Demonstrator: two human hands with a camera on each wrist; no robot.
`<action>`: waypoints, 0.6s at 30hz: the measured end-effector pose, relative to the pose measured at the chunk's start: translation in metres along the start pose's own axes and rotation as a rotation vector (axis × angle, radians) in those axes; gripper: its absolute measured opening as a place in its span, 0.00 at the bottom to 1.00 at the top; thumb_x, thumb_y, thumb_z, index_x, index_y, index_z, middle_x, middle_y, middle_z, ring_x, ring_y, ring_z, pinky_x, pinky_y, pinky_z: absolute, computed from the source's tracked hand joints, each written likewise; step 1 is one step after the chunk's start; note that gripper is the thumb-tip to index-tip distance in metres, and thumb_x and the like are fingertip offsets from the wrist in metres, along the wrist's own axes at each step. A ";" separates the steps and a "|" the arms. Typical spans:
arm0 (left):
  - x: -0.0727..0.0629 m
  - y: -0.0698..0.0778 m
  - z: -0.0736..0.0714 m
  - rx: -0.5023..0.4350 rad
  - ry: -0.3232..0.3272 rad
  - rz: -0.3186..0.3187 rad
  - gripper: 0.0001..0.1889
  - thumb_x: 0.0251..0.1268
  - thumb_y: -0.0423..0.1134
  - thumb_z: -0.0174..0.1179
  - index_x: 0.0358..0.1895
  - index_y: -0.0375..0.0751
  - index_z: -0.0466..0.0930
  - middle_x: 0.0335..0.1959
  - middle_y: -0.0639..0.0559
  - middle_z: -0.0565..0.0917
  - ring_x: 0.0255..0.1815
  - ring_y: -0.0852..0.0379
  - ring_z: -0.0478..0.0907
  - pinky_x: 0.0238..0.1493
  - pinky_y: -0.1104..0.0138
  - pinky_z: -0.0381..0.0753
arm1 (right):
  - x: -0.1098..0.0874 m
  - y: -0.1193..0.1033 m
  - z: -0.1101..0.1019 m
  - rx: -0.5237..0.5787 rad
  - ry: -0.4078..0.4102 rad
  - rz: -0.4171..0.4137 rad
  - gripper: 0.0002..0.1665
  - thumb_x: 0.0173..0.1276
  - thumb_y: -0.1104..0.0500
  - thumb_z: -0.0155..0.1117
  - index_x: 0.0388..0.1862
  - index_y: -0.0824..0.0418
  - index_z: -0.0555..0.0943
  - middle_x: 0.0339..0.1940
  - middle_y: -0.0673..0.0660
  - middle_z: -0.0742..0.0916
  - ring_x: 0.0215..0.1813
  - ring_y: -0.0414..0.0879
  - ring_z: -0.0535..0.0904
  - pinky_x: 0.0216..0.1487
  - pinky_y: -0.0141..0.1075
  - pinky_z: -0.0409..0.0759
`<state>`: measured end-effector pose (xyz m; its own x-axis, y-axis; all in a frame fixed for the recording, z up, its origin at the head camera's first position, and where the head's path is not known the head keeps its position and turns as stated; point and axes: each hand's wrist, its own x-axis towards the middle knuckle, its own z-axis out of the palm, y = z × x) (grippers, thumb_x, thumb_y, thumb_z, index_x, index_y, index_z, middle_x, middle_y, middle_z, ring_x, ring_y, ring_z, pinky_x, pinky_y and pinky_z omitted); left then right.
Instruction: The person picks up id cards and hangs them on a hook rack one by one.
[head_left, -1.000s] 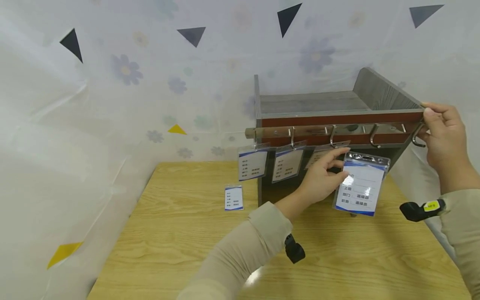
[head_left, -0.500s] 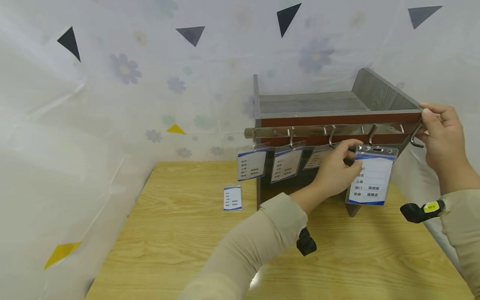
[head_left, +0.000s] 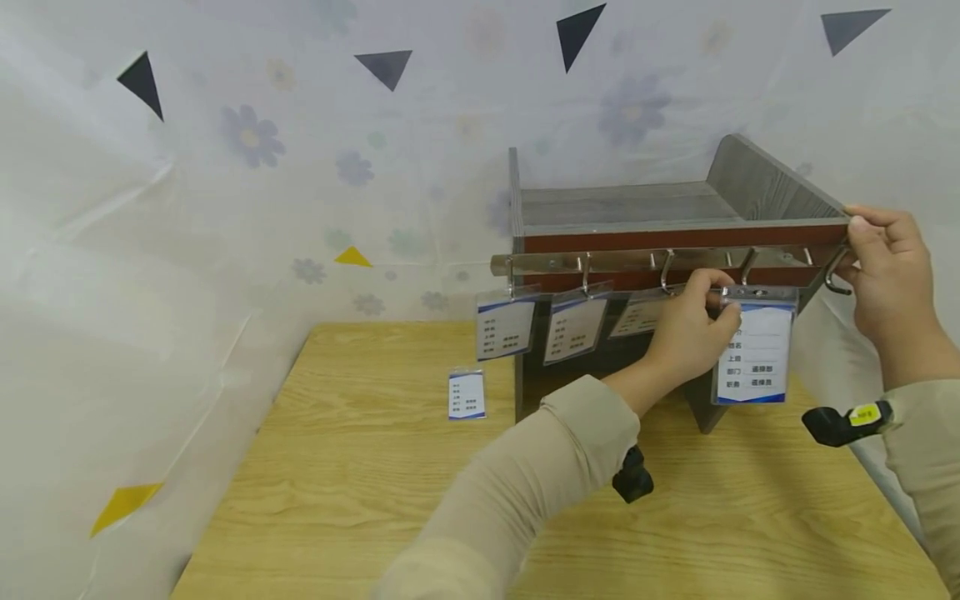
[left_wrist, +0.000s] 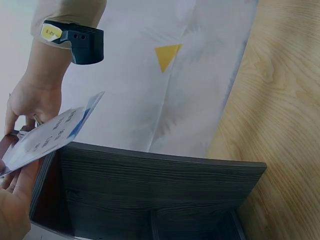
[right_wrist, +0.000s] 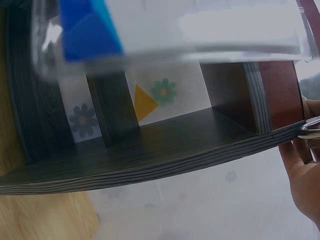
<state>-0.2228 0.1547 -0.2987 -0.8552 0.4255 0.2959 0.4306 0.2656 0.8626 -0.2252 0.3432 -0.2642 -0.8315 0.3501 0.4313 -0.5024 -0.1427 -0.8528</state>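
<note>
My left hand (head_left: 693, 325) pinches a clear-sleeved badge (head_left: 753, 354) near its top left edge. The badge, white with blue corners and printed lines, hangs upright with its slotted top edge right by the fourth hook (head_left: 748, 268) of the metal hook rail (head_left: 630, 262). In the left wrist view the same badge (left_wrist: 47, 135) shows tilted, its sleeve catching light. My right hand (head_left: 892, 275) grips the front right corner of the grey wooden shelf (head_left: 795, 183), beside the end hook (head_left: 834, 275). Three similar badges hang on the hooks to the left, the nearest badge (head_left: 637, 317) partly behind my left hand.
Another badge (head_left: 467, 395) lies on the wooden table (head_left: 360, 467), left of the shelf. A patterned white sheet (head_left: 420, 167) covers the wall behind. The shelf's side panel (head_left: 705, 408) reaches down to the table under the held badge.
My left hand has moved right and slightly up with the badge, from beside the third hook to the fourth hook. The right hand has stayed at the shelf corner.
</note>
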 end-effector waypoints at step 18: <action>0.005 0.007 0.010 0.005 0.093 -0.010 0.06 0.61 0.40 0.49 0.35 0.48 0.60 0.19 0.60 0.66 0.12 0.68 0.61 0.12 0.77 0.63 | -0.001 -0.003 -0.002 -0.015 0.012 0.004 0.14 0.64 0.61 0.50 0.48 0.60 0.70 0.37 0.53 0.76 0.35 0.38 0.72 0.30 0.22 0.73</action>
<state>-0.2213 0.1671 -0.2946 -0.8824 0.3406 0.3245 0.4233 0.2739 0.8636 -0.2227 0.3453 -0.2625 -0.8307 0.3606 0.4242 -0.4952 -0.1301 -0.8590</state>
